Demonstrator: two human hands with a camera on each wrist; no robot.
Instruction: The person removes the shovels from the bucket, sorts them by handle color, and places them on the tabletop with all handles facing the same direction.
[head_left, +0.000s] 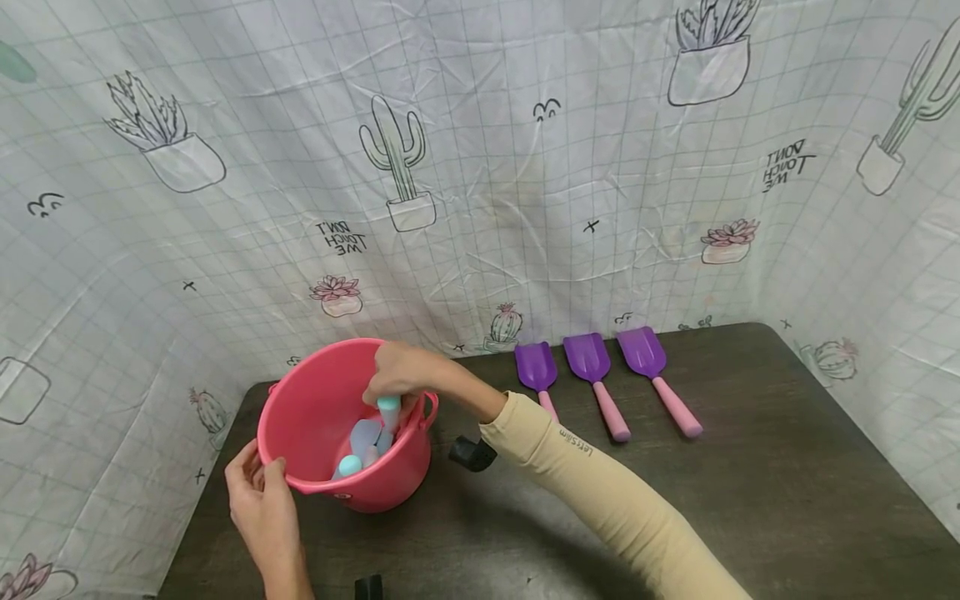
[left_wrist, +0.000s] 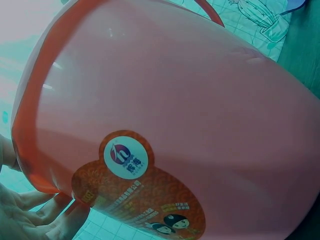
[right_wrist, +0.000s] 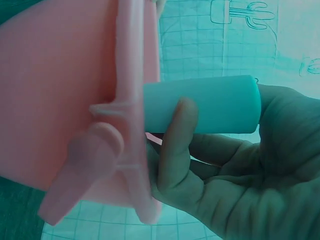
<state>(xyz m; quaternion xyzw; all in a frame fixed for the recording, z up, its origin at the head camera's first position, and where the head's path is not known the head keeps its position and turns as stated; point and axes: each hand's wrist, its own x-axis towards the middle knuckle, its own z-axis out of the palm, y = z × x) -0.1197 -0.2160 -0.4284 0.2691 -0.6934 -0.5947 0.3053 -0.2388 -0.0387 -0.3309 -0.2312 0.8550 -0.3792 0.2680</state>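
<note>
A pink bucket stands tilted at the left of the dark table. My left hand grips its near-left rim; in the left wrist view the fingers lie against the bucket's outside. My right hand reaches over the right side of the rim. Its fingers curl round the turquoise handle of what looks like a toy shovel, whose end sticks up past the rim. Lower in the bucket lie a grey-blue blade and another turquoise handle end. Part of the right hand's fingers is hidden.
Three purple toy shovels with pink handles lie in a row at the back: a left one, a middle one and a right one. A black object sits beside the bucket. Patterned cloth hangs behind the table.
</note>
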